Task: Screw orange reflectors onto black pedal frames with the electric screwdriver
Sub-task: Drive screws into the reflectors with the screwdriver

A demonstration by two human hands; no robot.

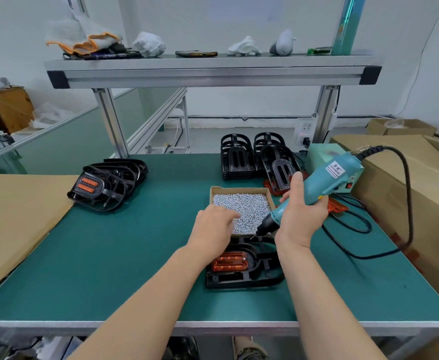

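Note:
A black pedal frame [244,278] lies on the green mat near the front edge, with an orange reflector [230,261] seated in it. My right hand [300,216] grips the teal electric screwdriver [322,181], its tip pointing down-left just above the frame's far end. My left hand [214,228] reaches into the cardboard box of small silver screws [247,206], fingers curled down on the screws; whether it pinches one is hidden.
Finished pedals with orange reflectors [106,184] lean in a row at the left. Stacks of bare black frames [252,158] stand at the back, loose orange reflectors [336,206] beside them. A power unit [327,157], black cable [405,203] and cardboard boxes [407,183] fill the right.

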